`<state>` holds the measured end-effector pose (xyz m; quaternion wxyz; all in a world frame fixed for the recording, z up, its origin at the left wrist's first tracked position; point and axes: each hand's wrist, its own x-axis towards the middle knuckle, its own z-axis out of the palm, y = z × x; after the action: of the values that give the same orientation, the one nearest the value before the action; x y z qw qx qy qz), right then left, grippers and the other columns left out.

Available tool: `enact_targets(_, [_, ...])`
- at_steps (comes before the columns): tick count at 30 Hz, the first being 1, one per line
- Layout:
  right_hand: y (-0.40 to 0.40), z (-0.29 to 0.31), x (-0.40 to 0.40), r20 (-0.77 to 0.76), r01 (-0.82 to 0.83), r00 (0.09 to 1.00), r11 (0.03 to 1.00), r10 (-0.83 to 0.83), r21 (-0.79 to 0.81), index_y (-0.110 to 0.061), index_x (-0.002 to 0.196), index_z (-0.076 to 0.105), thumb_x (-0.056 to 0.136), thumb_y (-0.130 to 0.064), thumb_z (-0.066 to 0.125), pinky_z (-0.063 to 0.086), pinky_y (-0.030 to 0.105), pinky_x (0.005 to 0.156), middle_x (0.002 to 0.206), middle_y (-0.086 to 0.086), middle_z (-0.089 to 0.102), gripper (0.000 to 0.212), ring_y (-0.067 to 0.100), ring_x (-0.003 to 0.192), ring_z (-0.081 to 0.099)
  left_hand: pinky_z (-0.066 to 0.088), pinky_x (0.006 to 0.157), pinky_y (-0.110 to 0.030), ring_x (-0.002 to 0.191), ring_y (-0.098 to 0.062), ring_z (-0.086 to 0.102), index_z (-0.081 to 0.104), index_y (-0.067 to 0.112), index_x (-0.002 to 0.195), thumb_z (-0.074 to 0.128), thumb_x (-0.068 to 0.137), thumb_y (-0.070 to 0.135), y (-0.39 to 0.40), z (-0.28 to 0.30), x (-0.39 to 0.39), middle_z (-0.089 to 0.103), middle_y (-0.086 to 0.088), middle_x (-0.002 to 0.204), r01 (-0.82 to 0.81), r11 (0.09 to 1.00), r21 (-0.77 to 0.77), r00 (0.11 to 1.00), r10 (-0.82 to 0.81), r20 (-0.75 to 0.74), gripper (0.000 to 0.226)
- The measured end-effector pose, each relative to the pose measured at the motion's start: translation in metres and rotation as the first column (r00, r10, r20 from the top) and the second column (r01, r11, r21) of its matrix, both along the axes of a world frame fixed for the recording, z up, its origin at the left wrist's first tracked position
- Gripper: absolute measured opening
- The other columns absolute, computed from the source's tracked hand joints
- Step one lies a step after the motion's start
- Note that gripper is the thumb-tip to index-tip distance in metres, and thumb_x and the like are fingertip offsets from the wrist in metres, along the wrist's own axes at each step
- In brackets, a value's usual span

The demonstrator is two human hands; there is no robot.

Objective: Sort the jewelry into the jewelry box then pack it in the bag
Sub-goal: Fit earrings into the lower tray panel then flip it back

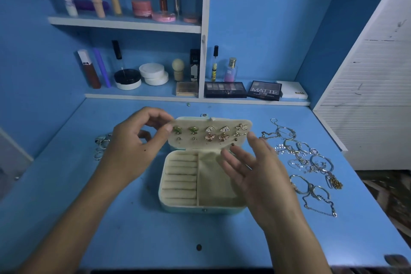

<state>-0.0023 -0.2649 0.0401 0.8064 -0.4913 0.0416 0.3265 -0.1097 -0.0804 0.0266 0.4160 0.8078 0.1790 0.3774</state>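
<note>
A cream jewelry box [178, 203] lies open at the middle of the blue table. Its earring panel [209, 123] stands up at the back with several pairs of earrings pinned on it. My left hand [138, 147] pinches the panel's left edge. Over the box's right compartment my right hand [255, 169] hovers with straight, spread fingers and holds nothing. Right of the box lies a heap of silver and gold bracelets and chains [307, 162]. A few rings [101, 144] lie on the table behind my left hand. No bag is in view.
Shelves at the back hold cosmetics: tubes, jars, perfume bottles [231, 70] and eyeshadow palettes [264, 90]. A white slatted panel [367, 95] stands at the right. A small dark speck [199, 247] sits on the table near the front edge.
</note>
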Motion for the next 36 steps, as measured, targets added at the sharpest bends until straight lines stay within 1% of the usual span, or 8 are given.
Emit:
enact_targets(6, [-0.003,-0.004,-0.008,0.025,-0.009,1.0,1.0,0.008,0.021,-0.032,0.151,0.032,0.094,-0.027,0.067,0.054,0.044,0.098,0.121,0.015,0.065,0.067,0.027,0.1,0.073,0.051,0.074,-0.021,0.09,-0.009,0.064,0.065,0.027,0.09,0.069,0.089,0.011,-0.008,-0.009,-0.021,0.067,0.013,0.092,0.067,0.996,0.053,0.997,-0.066,-0.027,0.016])
enact_targets(10, [-0.004,-0.009,-0.012,-0.013,-0.004,1.0,0.998,0.005,0.067,-0.022,0.149,0.038,0.092,-0.031,0.068,0.056,0.042,0.095,0.125,0.017,0.064,0.065,0.026,0.101,0.073,0.05,0.075,-0.022,0.096,-0.017,0.063,0.064,0.029,0.091,0.061,0.085,0.03,-0.009,-0.016,-0.03,0.067,0.009,0.097,0.122,0.991,0.052,0.993,-0.121,-0.015,0.007])
enact_targets(13, [-0.005,-0.016,-0.013,-0.026,-0.03,0.999,0.997,0.032,0.068,-0.016,0.14,0.042,0.093,-0.028,0.066,0.054,0.042,0.099,0.127,0.013,0.066,0.054,0.025,0.106,0.071,0.05,0.075,-0.026,0.097,-0.02,0.064,0.064,0.028,0.09,0.059,0.084,0.028,-0.009,-0.022,-0.033,0.066,0.006,0.097,0.176,0.981,0.081,0.984,-0.176,-0.008,0.008])
enact_targets(15, [-0.005,-0.019,-0.014,-0.02,-0.049,0.999,0.997,0.051,0.065,-0.023,0.128,0.042,0.095,-0.021,0.064,0.054,0.042,0.099,0.112,0.006,0.07,0.04,0.019,0.098,0.069,0.051,0.075,-0.032,0.097,-0.022,0.064,0.065,0.024,0.089,0.059,0.083,0.025,-0.008,-0.026,-0.035,0.066,0.006,0.096,0.206,0.973,0.107,0.979,-0.206,-0.014,0.008])
enact_targets(17, [-0.004,-0.019,-0.016,-0.014,-0.032,0.999,0.998,0.033,0.05,-0.025,0.135,0.042,0.096,-0.012,0.06,0.054,0.041,0.099,0.09,0.006,0.065,0.045,0.019,0.085,0.064,0.05,0.076,-0.036,0.097,-0.023,0.064,0.065,0.024,0.089,0.06,0.083,0.023,-0.007,-0.03,-0.038,0.065,0.007,0.097,0.232,0.967,0.108,0.973,-0.23,-0.032,0.007])
enact_targets(23, [-0.003,-0.022,-0.024,0.083,-0.066,0.994,0.997,0.068,-0.03,-0.012,0.135,0.052,0.095,0.003,0.048,0.055,0.036,0.097,0.107,0.002,0.076,0.043,0.015,0.1,0.073,0.048,0.077,-0.03,0.093,-0.021,0.063,0.065,0.023,0.085,0.06,0.081,0.02,-0.007,-0.038,-0.043,0.064,0.008,0.095,0.274,0.955,0.114,0.96,-0.265,-0.085,0.007])
enact_targets(30, [-0.001,-0.027,-0.027,0.117,-0.048,0.992,0.998,0.053,-0.047,-0.025,0.104,0.061,0.093,0.005,0.045,0.058,0.032,0.089,0.09,-0.006,0.075,0.035,0.013,0.09,0.069,0.049,0.076,-0.029,0.09,-0.021,0.063,0.066,0.02,0.081,0.057,0.081,0.02,-0.004,-0.039,-0.041,0.065,0.006,0.091,0.291,0.954,0.072,0.954,-0.284,-0.093,0.009])
enact_targets(36, [0.0,-0.029,-0.027,0.134,-0.041,0.99,0.999,0.046,-0.036,-0.032,0.105,0.057,0.095,0.005,0.045,0.056,0.032,0.089,0.089,-0.009,0.077,0.04,0.012,0.092,0.071,0.047,0.076,-0.022,0.088,-0.014,0.063,0.067,0.031,0.082,0.057,0.078,0.033,0.008,-0.024,-0.022,0.068,0.006,0.088,0.232,0.971,-0.058,0.965,-0.237,-0.111,0.011])
